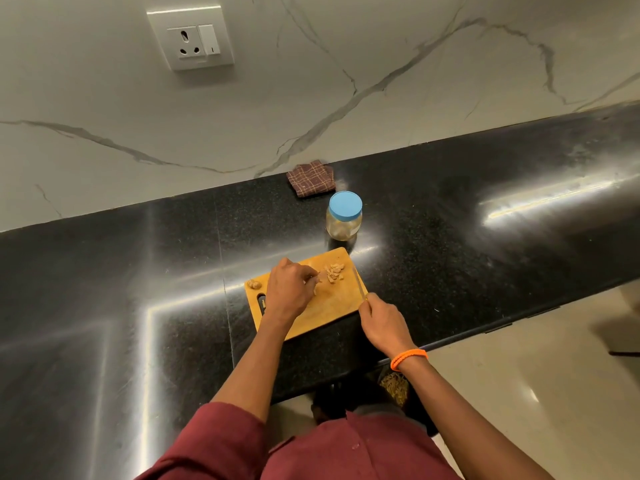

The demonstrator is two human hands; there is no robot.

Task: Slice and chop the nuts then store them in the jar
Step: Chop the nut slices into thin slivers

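One rectangular wooden cutting board [322,306] is found lying on a polished black speckled stone counter [450,230]. A small heap of pale chopped nut pieces [333,271] is seen on the board toward its 1 o'clock corner, and a single whole brown nut [255,284] lies apart at the 9 o'clock corner. The left hand [289,289] is held over the board with its fingers curled; the fingertips are bunched at the 9 o'clock side of the heap, though whether a piece is pinched cannot be told. The right hand [382,325] is closed around the handle of a slim steel knife [359,285], the blade being directed toward 11 o'clock along the board's 3 o'clock edge. An orange braided wristband [408,358] is worn on the right wrist. A clear jar with a blue lid [344,216] stands upright, lid fitted, just beyond the board at 12 o'clock. A folded brown checked cloth [311,178] is noted behind the jar, against a white veined marble wall [346,98].
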